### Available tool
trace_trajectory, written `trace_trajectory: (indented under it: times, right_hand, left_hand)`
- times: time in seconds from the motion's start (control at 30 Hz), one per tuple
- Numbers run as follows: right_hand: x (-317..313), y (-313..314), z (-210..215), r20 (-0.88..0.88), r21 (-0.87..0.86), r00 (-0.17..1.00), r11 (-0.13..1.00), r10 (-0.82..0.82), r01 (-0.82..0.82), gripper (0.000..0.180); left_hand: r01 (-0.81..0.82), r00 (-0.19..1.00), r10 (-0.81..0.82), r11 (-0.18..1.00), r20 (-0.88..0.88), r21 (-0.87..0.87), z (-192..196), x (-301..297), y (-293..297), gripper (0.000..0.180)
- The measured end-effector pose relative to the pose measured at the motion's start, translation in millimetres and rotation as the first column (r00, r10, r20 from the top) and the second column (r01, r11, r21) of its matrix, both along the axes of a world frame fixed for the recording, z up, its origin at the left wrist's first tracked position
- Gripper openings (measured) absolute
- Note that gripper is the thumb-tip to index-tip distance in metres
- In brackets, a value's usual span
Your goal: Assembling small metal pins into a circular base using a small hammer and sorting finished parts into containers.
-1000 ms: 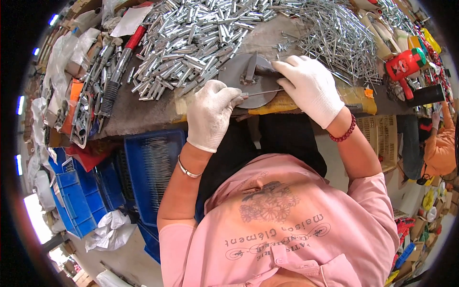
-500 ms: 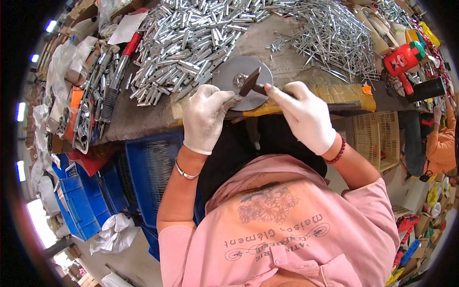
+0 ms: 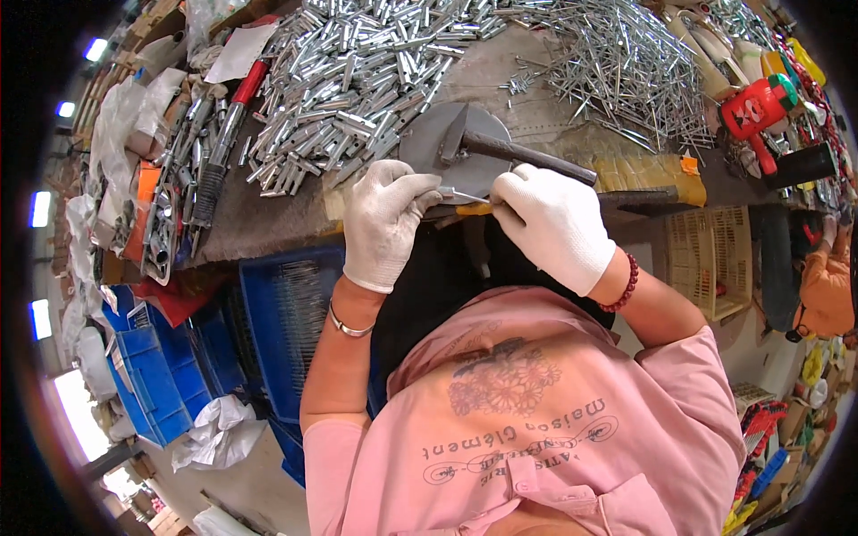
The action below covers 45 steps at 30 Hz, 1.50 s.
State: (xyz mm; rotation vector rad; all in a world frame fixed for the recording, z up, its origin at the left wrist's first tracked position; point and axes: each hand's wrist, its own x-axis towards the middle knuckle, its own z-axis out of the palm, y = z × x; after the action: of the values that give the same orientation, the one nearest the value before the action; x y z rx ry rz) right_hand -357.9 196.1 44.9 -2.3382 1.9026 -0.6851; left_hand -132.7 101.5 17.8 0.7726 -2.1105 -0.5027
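Observation:
Both my hands wear white knit gloves and work just over the table's front edge. My left hand (image 3: 386,223) is closed, pinching a small slim metal piece (image 3: 460,195) that points to the right. Its inner end is hidden by the fingers. Beside its tip is my right hand (image 3: 556,225), with fingers curled together; whatever is inside them is hidden. A hammer (image 3: 527,155) with a dark head and handle lies on the round grey metal plate (image 3: 422,147), its handle reaching right past my right hand, which is no longer around it.
Behind the plate are a heap of short silvery metal tubes (image 3: 357,98) and a heap of thin metal pins (image 3: 617,71). Tools (image 3: 214,152) crowd the left side. A red container (image 3: 755,112) stands right. Blue crates (image 3: 286,313), a yellow crate (image 3: 710,259) and another person (image 3: 827,290) are nearby.
My right hand has let go of the hammer, which now lies across the plate. That hand has moved down and left, close to the piece in my left hand.

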Motion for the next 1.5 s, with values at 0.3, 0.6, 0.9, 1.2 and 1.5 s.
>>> trace_trajectory:
  times: [0.3, 0.6, 0.9, 1.2, 1.5]
  right_hand:
    - [13.5, 12.9, -0.9, 0.739, 0.553, 0.602, 0.784, -0.304, -0.283, 0.021]
    - [35.9, 19.8, -12.5, 0.787, 0.561, 0.49, 0.766, -0.375, -0.314, 0.023]
    - [25.9, 10.6, -2.6, 0.819, 0.337, 0.541, 0.923, -0.191, -0.185, 0.051]
    - [16.0, -6.3, -4.4, 0.829, 0.357, 0.496, 0.927, -0.257, -0.115, 0.052]
    - [19.2, -8.2, -2.5, 0.812, 0.399, 0.505, 0.909, -0.292, -0.116, 0.052]
  left_hand:
    - [-0.256, 0.948, 0.295, 0.929, -0.116, 0.266, -6.6, -13.5, 58.1, 0.046]
    - [0.049, 0.866, 0.426, 0.448, -0.261, 0.893, -2.5, -9.0, 66.6, 0.066]
    - [0.02, 0.659, 0.62, 0.552, -0.426, 0.834, -2.1, 47.9, 77.4, 0.057]
    - [-0.471, 0.193, 0.979, 0.151, -0.066, 0.869, -193.3, 234.5, 63.5, 0.049]
    - [-0.788, 0.119, 0.984, 0.014, 0.13, 0.615, -328.4, 378.9, 6.2, 0.043]
